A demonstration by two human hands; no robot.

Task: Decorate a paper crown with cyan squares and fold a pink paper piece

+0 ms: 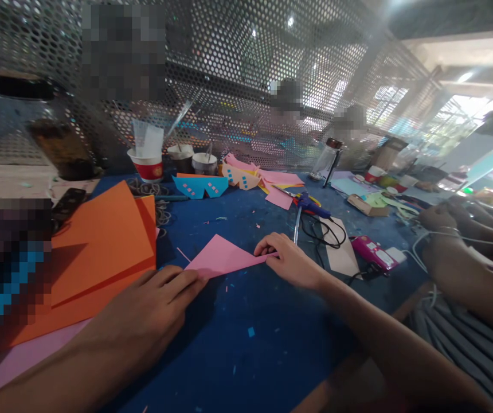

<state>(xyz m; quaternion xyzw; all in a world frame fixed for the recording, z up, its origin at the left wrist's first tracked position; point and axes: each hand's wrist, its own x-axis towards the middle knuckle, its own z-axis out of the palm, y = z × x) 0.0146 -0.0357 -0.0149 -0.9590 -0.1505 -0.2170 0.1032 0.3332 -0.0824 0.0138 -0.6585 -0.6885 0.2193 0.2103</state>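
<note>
A folded sheet of pink paper lies on the blue tabletop in front of me, its peak pointing away. My left hand grips its left corner, fingers close together and thumb hidden. At the narrow right end, my right hand pinches the paper with curled fingers. A thin pink strip rests beside the left corner. Large orange sheets are stacked to the left, close to my left forearm. Beyond my right hand lies a blue glue gun with a black cord.
Behind the paper stand blue cut-paper pieces, pink sheets and a red-and-white paper cup. A glass bottle is farther right. A magenta power socket with cables lies near another person's arm. Perforated metal screening closes the back.
</note>
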